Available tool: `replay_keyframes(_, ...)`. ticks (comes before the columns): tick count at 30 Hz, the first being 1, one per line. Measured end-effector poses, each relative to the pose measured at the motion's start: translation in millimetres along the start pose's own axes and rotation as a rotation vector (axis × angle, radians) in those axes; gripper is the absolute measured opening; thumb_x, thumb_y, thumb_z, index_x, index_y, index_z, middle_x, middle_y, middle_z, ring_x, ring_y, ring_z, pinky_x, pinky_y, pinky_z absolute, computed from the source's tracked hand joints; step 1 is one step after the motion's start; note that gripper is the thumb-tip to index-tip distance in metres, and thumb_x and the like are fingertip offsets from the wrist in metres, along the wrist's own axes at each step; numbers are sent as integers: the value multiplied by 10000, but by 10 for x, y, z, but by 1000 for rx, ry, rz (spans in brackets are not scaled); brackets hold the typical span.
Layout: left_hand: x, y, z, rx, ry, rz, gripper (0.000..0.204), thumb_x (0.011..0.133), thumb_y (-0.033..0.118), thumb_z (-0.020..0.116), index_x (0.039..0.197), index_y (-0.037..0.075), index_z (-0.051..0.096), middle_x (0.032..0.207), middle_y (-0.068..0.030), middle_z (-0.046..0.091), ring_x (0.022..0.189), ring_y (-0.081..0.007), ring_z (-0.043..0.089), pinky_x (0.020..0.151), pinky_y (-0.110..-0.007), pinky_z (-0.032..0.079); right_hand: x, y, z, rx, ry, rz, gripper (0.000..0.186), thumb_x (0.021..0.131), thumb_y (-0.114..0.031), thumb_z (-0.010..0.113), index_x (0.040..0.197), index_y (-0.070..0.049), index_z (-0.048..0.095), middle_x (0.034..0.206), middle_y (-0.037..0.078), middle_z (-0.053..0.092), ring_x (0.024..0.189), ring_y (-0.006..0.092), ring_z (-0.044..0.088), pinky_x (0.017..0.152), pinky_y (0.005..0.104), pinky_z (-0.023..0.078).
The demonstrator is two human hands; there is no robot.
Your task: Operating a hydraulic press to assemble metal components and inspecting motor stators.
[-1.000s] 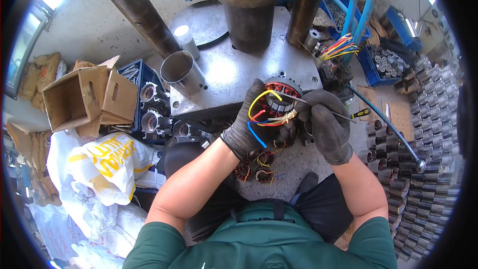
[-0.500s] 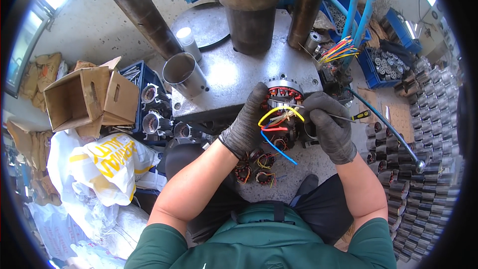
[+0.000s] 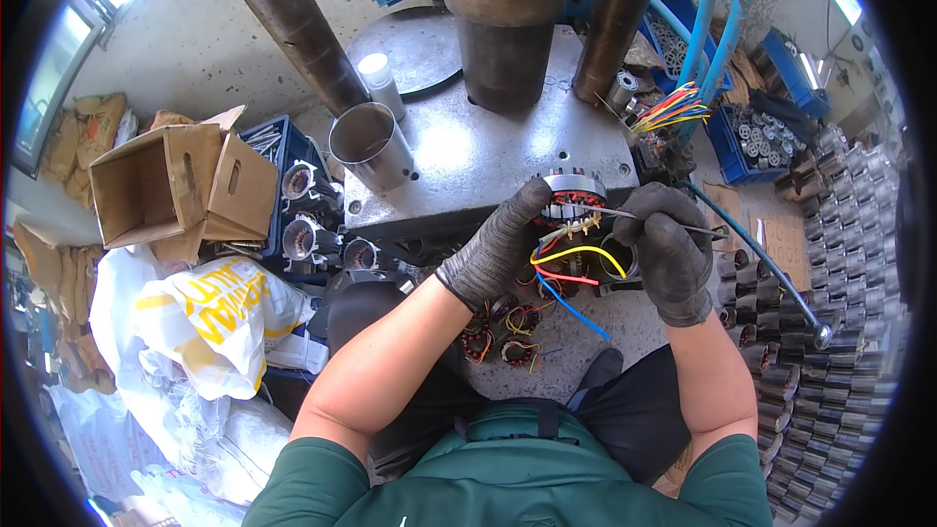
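Note:
A ring-shaped motor stator (image 3: 574,182) with red windings is held by its left side near the front edge of the metal press table. My left hand (image 3: 496,242), in a dark grey glove, is closed on it. Yellow (image 3: 590,252), red and blue (image 3: 578,312) lead wires hang from its underside. Closed around a thin screwdriver (image 3: 711,231) is my gloved right hand (image 3: 670,252). The screwdriver's shaft points left, and its tip reaches the windings on the near side of the stator; the exact contact is too small to tell.
A steel cylinder (image 3: 373,148) and a white bottle (image 3: 381,84) stand on the press table (image 3: 468,176), below the ram (image 3: 503,29). More wired stators (image 3: 517,349) lie below my hands. Stacked metal housings (image 3: 830,332) fill the right; an open cardboard box (image 3: 146,190) sits left.
The view has shifted slightly. The stator's coloured wires now hang lower and further right. My right hand has moved a little right with the screwdriver, and its yellow-marked handle is less visible.

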State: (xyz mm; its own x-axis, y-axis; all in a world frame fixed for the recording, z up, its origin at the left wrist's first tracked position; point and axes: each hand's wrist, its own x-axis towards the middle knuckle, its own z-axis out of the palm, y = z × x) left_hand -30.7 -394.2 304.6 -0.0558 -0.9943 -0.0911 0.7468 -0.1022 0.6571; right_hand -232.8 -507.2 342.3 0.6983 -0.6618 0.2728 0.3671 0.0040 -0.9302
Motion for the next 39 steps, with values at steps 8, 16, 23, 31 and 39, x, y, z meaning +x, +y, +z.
replay_keyframes(8,8,-11,-12,-10,0,-46,1051,779,812,827,1466,46,610,1339,-175,730,1196,-298,739,1032,-487,627,23,51,-29,103,22,-62,317,992,-289,694,1069,16,733,942,115,716,839,195,658,797,355,535)
replay_keyframes(16,-31,88,92,145,12,30,1010,795,805,823,1365,-15,674,1175,-157,779,1022,-234,779,858,-396,665,63,-63,-121,203,-9,-33,290,1015,-306,697,1052,-18,686,889,98,642,822,211,595,764,361,485)
replay_keyframes(23,7,54,-5,303,32,84,1050,860,860,715,1429,-20,640,1303,-123,727,1203,-192,693,1076,-385,564,-55,-88,20,-46,36,-55,293,986,-309,714,1013,-18,736,896,58,681,742,108,566,652,271,429)
replay_keyframes(31,-44,27,-7,390,149,104,1040,850,834,755,1419,-27,623,1285,-133,726,1188,-196,703,1064,-386,571,-62,-255,14,-343,-74,-116,250,945,-266,675,911,-21,714,852,63,632,738,139,547,674,316,411)
replay_keyframes(39,2,37,-36,322,123,85,1028,853,807,774,1437,-23,613,1290,-130,718,1186,-203,709,1060,-388,579,-123,-303,83,-393,0,-173,253,990,-260,647,965,-15,710,839,49,642,731,117,543,670,293,418)
